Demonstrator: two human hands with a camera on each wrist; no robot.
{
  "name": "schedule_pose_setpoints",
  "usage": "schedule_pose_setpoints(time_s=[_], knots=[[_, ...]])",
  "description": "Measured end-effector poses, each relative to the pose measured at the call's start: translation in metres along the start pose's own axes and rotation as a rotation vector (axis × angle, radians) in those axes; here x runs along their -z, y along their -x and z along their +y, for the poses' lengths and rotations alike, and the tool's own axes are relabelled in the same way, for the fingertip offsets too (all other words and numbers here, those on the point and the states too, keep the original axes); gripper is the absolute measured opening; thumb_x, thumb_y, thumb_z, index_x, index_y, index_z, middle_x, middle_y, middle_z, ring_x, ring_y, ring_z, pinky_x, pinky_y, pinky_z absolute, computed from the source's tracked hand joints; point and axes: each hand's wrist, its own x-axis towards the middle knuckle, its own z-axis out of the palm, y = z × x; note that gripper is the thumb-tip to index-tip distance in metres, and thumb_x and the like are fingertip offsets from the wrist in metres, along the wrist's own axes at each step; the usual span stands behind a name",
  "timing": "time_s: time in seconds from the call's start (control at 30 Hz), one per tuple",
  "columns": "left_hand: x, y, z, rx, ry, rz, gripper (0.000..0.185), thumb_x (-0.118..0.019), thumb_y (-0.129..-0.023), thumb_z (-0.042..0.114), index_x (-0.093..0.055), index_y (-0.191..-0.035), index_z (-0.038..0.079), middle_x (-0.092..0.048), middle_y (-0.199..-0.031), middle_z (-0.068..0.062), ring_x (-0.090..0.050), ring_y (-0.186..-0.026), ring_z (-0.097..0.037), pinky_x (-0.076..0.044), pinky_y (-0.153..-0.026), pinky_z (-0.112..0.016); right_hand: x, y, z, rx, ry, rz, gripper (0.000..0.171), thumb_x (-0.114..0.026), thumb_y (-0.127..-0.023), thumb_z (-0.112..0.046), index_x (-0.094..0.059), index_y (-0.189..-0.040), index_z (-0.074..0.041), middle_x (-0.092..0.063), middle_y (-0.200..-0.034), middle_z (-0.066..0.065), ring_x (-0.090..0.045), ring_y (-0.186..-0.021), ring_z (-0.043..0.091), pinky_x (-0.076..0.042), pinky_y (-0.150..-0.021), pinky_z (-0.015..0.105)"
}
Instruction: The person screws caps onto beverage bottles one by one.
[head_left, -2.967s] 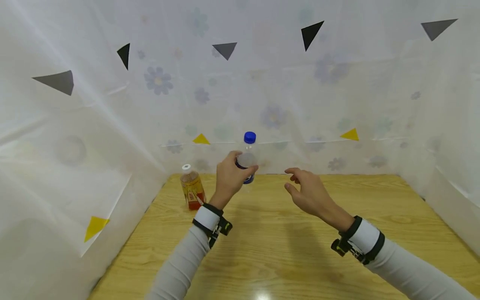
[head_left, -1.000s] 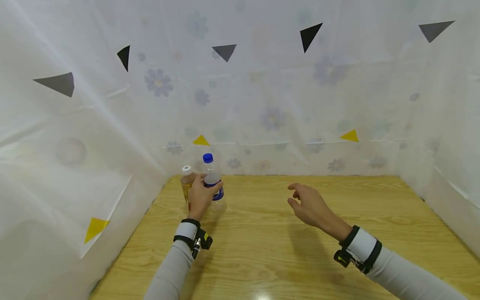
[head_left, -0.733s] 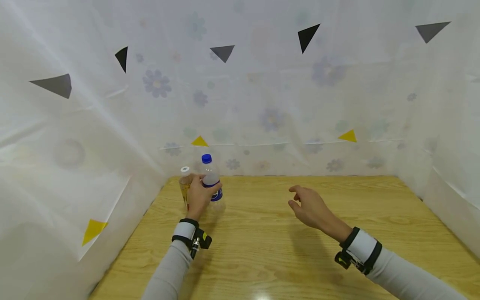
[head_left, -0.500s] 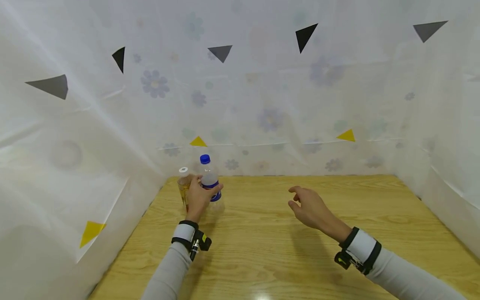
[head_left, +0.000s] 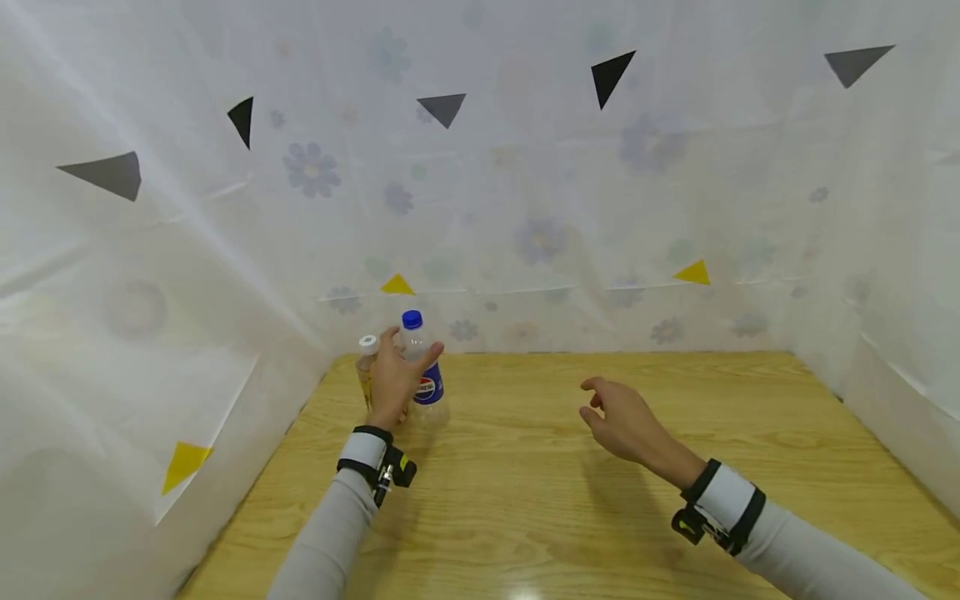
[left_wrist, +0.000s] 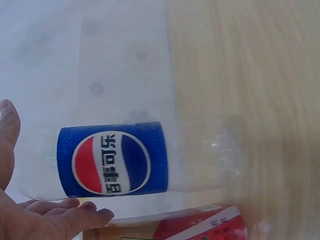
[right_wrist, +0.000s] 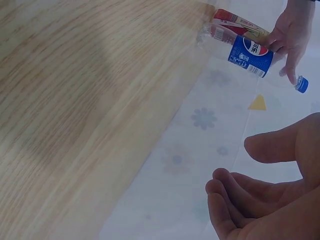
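Observation:
A clear plastic Pepsi bottle (head_left: 429,388) with a blue cap stands upright at the back left of the table. My left hand (head_left: 393,382) is behind its near side, with thumb and fingers spread either side of the bottle's upper part. In the left wrist view, the thumb stands away from the Pepsi bottle (left_wrist: 112,160), and the fingertips lie close to it; contact cannot be told. Just left stands a white-capped drink bottle (head_left: 366,367) with a yellow and red label, partly hidden by my left hand. My right hand (head_left: 622,421) hovers over the table's right half, fingers loosely curled, holding nothing.
The wood-grain table (head_left: 525,500) reaches a flower-patterned white sheet (head_left: 540,183) at the back. Similar sheeting closes off both sides. Black, grey and yellow triangles are stuck on the sheets.
My left hand carried the Pepsi bottle left and down beside the other bottle. Since half a second ago its grip has loosened and the hand has shifted upward. The right hand has lowered slightly.

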Motion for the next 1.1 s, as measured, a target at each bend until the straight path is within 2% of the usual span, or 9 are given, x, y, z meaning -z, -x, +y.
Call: schedule_pose_setpoints(time_s=[0.2,0.33,0.43,0.5,0.6,0.67,0.73,0.87,1.1], knots=[[0.013,-0.009,0.019,-0.058,-0.018,0.016,0.097,-0.075,-0.088,0.054,-0.026,-0.159,0.010,-0.049,-0.149,-0.028,-0.053,-0.133,-0.043,-0.048,-0.103,-0.059,-0.001,-0.002,-0.001,0.002,-0.010,-0.004,0.038,-0.061,-0.100,-0.012,-0.058,-0.133,0.006,-0.069,-0.105,0.019,-0.068,-0.092,0.032,-0.056,-0.075,0.046],[0.019,-0.016,0.039,-0.119,-0.055,0.069,0.094,-0.072,-0.089,0.057,-0.027,-0.160,0.014,-0.051,-0.148,-0.026,-0.066,-0.107,-0.044,-0.055,-0.090,-0.056,-0.002,-0.002,0.001,-0.004,-0.012,-0.007,0.038,-0.061,-0.100,-0.013,-0.058,-0.133,0.005,-0.069,-0.106,0.019,-0.068,-0.092,0.032,-0.057,-0.075,0.046],[0.019,-0.018,0.057,-0.202,-0.062,0.144,0.083,-0.066,-0.094,0.057,-0.033,-0.158,0.017,-0.052,-0.148,-0.022,-0.066,-0.076,-0.042,-0.056,-0.072,-0.048,-0.002,-0.002,0.002,-0.002,-0.011,-0.004,0.038,-0.060,-0.100,-0.013,-0.057,-0.133,0.005,-0.069,-0.106,0.020,-0.068,-0.092,0.033,-0.057,-0.075,0.046],[0.016,-0.017,0.068,-0.278,-0.038,0.196,0.069,-0.063,-0.098,0.053,-0.041,-0.153,0.019,-0.058,-0.144,-0.020,-0.060,-0.059,-0.040,-0.051,-0.058,-0.042,-0.002,-0.002,0.002,0.000,-0.011,0.001,0.038,-0.060,-0.100,-0.013,-0.057,-0.133,0.005,-0.069,-0.106,0.020,-0.068,-0.091,0.033,-0.057,-0.075,0.046],[0.007,-0.009,0.083,-0.407,-0.013,0.266,0.044,-0.058,-0.103,0.041,-0.058,-0.139,0.015,-0.072,-0.124,-0.016,-0.064,-0.056,-0.032,-0.045,-0.048,-0.034,-0.005,-0.004,0.001,0.000,-0.019,0.011,0.034,-0.060,-0.102,-0.015,-0.060,-0.129,0.004,-0.069,-0.106,0.020,-0.068,-0.091,0.032,-0.057,-0.075,0.046],[-0.001,-0.001,0.090,-0.471,-0.002,0.277,0.031,-0.056,-0.105,0.034,-0.065,-0.126,0.013,-0.078,-0.107,-0.011,-0.069,-0.062,-0.026,-0.046,-0.048,-0.031,-0.007,-0.005,-0.001,0.002,-0.029,0.019,0.031,-0.059,-0.102,-0.017,-0.062,-0.126,0.003,-0.069,-0.106,0.019,-0.068,-0.092,0.031,-0.056,-0.075,0.045],[-0.010,0.008,0.096,-0.517,0.012,0.264,0.024,-0.056,-0.106,0.028,-0.069,-0.115,0.010,-0.078,-0.091,-0.008,-0.071,-0.067,-0.021,-0.048,-0.049,-0.031,-0.007,-0.005,-0.002,0.009,-0.043,0.031,0.028,-0.059,-0.103,-0.017,-0.063,-0.122,0.003,-0.069,-0.105,0.018,-0.068,-0.092,0.031,-0.056,-0.075,0.045],[-0.032,0.025,0.101,-0.538,0.025,0.180,0.019,-0.057,-0.105,0.022,-0.070,-0.103,0.009,-0.074,-0.076,-0.004,-0.064,-0.057,-0.015,-0.046,-0.048,-0.031,-0.008,-0.005,-0.005,0.035,-0.055,0.071,0.023,-0.058,-0.104,-0.017,-0.065,-0.117,0.001,-0.069,-0.101,0.014,-0.067,-0.089,0.028,-0.055,-0.074,0.044],[-0.073,0.058,0.089,-0.549,-0.116,-0.017,0.017,-0.058,-0.103,0.022,-0.070,-0.098,0.010,-0.070,-0.073,0.000,-0.061,-0.060,-0.011,-0.045,-0.053,-0.022,-0.011,-0.004,0.000,0.039,-0.076,0.100,0.015,-0.055,-0.105,-0.014,-0.066,-0.105,-0.005,-0.065,-0.086,0.002,-0.057,-0.071,0.012,-0.049,-0.066,0.032]])
